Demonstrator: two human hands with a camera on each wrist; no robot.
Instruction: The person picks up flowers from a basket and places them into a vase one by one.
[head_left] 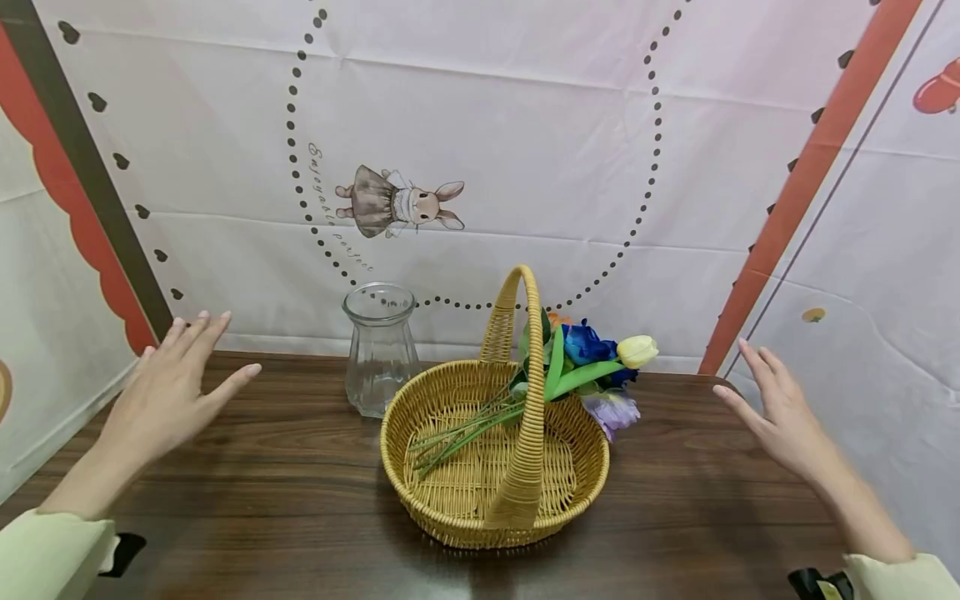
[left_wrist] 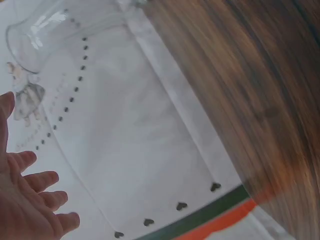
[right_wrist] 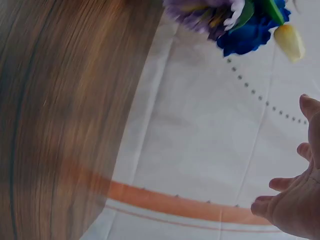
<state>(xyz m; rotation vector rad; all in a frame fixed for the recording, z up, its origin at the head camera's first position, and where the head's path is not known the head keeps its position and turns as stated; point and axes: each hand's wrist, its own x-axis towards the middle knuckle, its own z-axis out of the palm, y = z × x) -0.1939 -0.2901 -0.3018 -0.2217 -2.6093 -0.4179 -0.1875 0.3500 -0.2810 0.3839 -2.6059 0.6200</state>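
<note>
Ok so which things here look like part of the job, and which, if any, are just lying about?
Likely part of the job:
wicker basket
bunch of flowers
glass vase

Apparently just surroundings:
wooden table
printed backdrop

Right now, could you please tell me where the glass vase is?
In the head view, the glass vase stands left of centre on the table, near its back edge, behind and left of the wicker basket.
</note>
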